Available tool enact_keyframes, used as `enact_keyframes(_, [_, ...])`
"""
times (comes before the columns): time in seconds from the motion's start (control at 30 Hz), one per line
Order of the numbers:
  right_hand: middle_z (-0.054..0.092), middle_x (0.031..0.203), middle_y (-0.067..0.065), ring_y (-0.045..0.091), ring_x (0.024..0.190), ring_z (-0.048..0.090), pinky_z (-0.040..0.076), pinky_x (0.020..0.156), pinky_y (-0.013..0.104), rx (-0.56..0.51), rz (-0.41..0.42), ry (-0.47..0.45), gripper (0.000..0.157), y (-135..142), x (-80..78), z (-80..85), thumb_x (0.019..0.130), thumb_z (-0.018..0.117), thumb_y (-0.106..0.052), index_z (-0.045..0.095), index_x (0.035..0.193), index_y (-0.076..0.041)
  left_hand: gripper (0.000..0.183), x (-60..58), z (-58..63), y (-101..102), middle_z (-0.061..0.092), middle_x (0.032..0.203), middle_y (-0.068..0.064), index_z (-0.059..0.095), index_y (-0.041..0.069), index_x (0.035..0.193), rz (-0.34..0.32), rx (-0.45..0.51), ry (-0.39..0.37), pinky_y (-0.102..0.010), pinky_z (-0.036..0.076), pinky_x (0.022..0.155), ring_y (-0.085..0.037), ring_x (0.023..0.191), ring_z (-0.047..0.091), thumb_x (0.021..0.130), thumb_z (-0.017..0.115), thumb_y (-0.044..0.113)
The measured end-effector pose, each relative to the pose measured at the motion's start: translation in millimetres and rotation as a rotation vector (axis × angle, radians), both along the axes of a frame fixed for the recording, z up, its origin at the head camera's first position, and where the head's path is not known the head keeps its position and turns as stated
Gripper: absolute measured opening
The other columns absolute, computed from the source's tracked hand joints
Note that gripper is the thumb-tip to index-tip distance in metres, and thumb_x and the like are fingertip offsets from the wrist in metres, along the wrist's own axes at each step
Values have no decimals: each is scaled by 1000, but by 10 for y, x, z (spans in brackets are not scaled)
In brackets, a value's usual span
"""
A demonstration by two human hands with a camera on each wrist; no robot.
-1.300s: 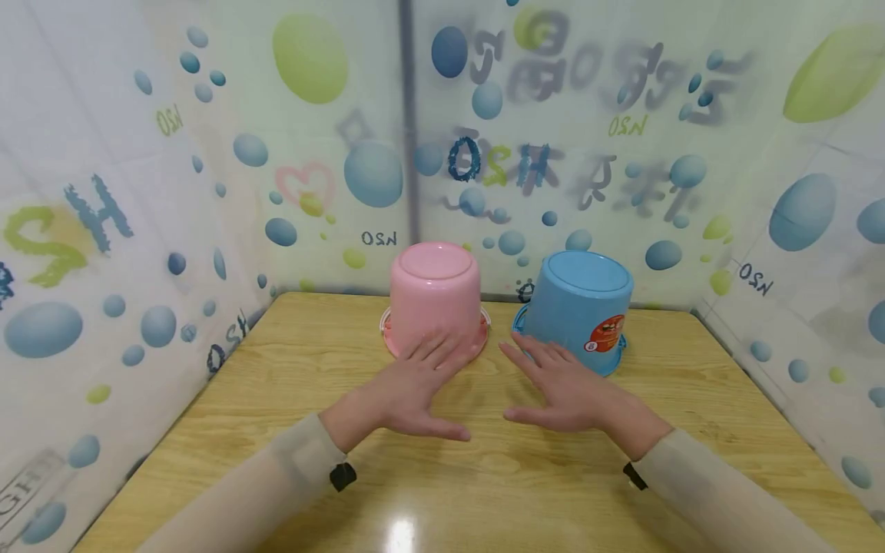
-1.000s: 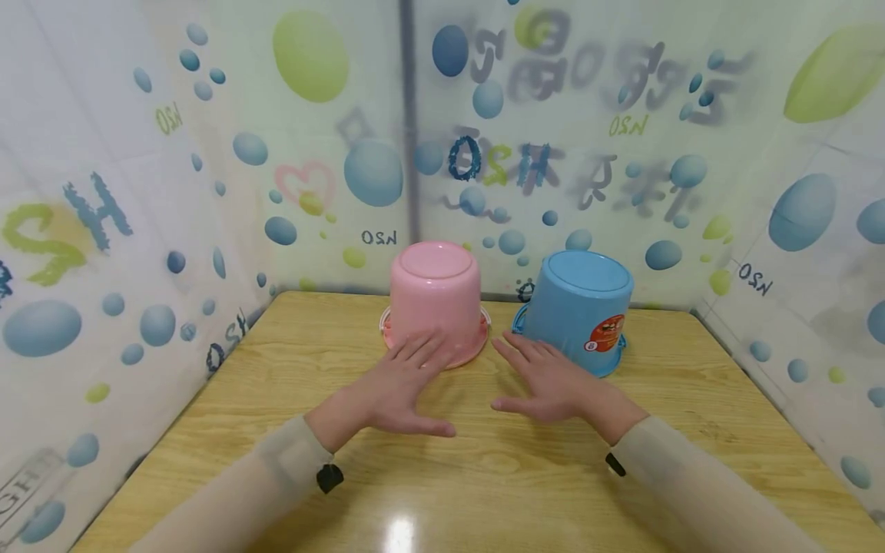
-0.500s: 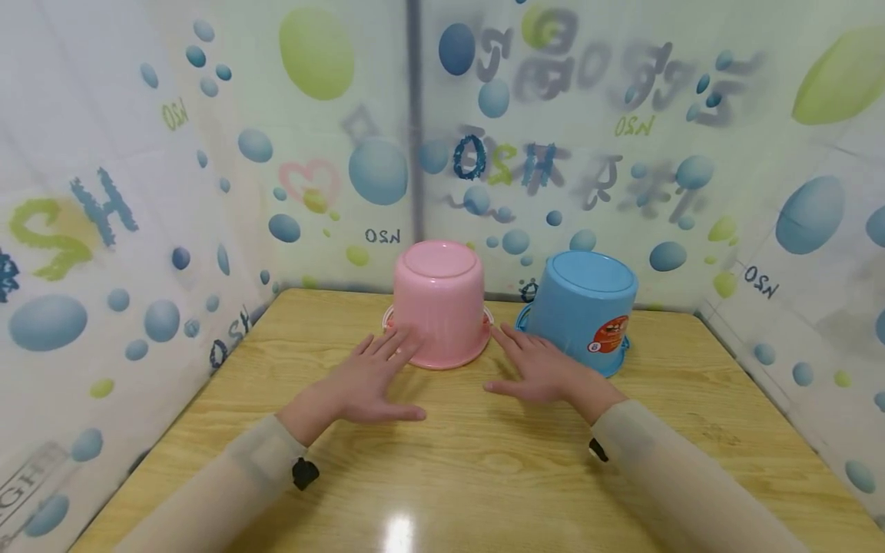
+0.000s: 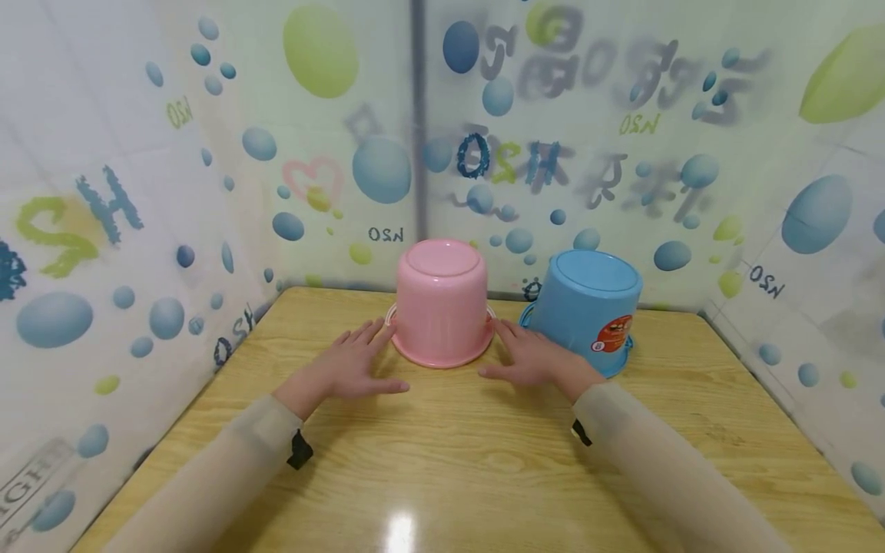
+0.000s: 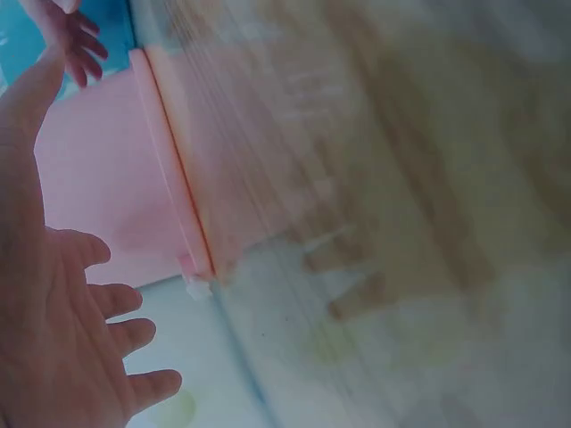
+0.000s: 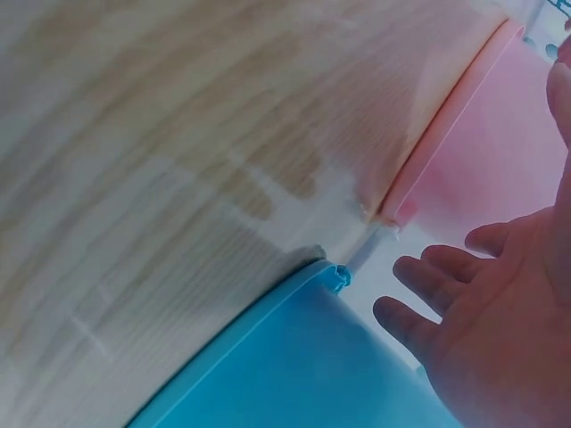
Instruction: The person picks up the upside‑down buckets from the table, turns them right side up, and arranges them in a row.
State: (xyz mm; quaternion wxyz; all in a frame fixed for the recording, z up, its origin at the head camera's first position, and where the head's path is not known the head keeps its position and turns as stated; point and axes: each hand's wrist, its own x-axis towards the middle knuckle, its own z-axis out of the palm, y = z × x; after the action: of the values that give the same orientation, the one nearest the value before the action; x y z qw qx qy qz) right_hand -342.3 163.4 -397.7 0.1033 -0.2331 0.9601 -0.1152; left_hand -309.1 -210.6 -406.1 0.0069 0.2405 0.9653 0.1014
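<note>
A pink bucket stands upside down toward the back of the table, its rim on the wood. To its left is my left hand, fingers spread, the fingertips close to the rim. My right hand reaches between the pink bucket and an upturned blue bucket, its fingers extended beside the pink one. Neither hand grips anything. In the left wrist view the left palm faces the pink wall. The right wrist view has the right fingers reaching past the blue rim toward the pink bucket. Whether the fingertips touch it, I cannot tell.
The blue bucket bears a red label and its handle lies by the rim. A wooden table extends in front of both buckets. Printed curtains enclose the back and sides.
My left hand has moved left from in front of the pink bucket to its left side. My right hand has shifted left and slightly forward. Both buckets stay in place.
</note>
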Motion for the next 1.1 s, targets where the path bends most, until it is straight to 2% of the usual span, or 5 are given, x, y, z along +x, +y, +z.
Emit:
enact_keyframes(0.3, [13,185,18,44,170,20,26,135,64,-60,-45,-73,119,-94,-200,-36,97,65,-78,3,179,-17,126,-357,-88,-40,20,181,-29,13,13,178,82,11,-106,-76,21,132,-50,167,22,90,61,89])
enact_keyframes(0.43, [12,185,17,44,170,19,26,135,65,-97,-68,-107,123,-131,-263,-48,95,69,-76,2,179,-17,127,-474,-97,-33,19,181,-28,11,13,178,120,20,-166,-71,17,135,-49,169,19,90,63,89])
enact_keyframes(0.57, [11,185,18,43,170,20,27,134,66,-139,-74,-135,125,-169,-316,-67,94,74,-73,1,179,-17,127,-571,-84,6,19,181,-29,10,13,178,123,32,-195,-68,11,137,-51,169,16,90,66,85])
enact_keyframes(0.9, [19,182,25,46,168,24,28,135,64,-137,-64,-136,122,-229,-399,-107,95,79,-65,5,179,-13,129,-672,-69,71,19,181,-28,8,11,178,131,44,-240,-68,6,137,-49,170,15,90,71,81])
enact_keyframes(1.1, [33,175,28,45,161,39,36,132,60,-92,-48,-77,113,-255,-408,-129,100,76,-61,13,177,-7,125,-700,-116,81,23,182,-22,10,15,179,134,89,-257,-68,10,137,-46,169,22,91,74,77])
